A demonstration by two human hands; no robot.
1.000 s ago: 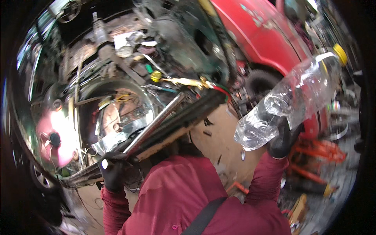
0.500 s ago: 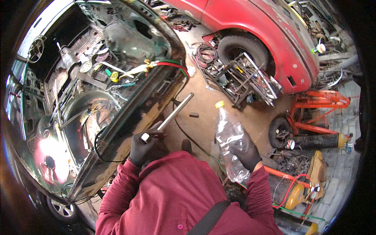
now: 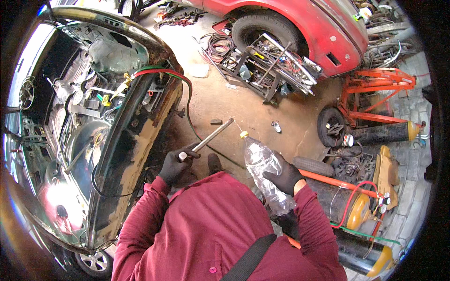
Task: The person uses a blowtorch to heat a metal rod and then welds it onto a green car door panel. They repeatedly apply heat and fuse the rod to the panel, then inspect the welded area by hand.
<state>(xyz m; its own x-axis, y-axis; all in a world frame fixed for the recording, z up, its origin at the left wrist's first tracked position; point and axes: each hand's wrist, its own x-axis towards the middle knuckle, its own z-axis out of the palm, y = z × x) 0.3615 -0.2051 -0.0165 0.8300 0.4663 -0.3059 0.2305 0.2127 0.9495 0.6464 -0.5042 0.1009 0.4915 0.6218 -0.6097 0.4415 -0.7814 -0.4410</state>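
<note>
My left hand, in a dark glove, is closed round the near end of a straight grey metal bar. A pale, blunt end of the bar shows by my fingers, and its other end points up and to the right. In my right hand, also gloved, is a clear plastic bottle with a yellow cap. The bottle is tilted, cap up and toward the bar's far end. A thin pale streak shows between cap and bar tip; I cannot tell what it is.
A stripped dark car body stands along my left. Ahead are a red car and a metal rack of tools. On the right are an orange frame, gas cylinders and loose parts. Red and green hoses cross the floor.
The view has shifted, with the car body now farther left. The bar and bottle have come closer together, the bottle's cap near the bar's far end. Both hands keep their hold.
</note>
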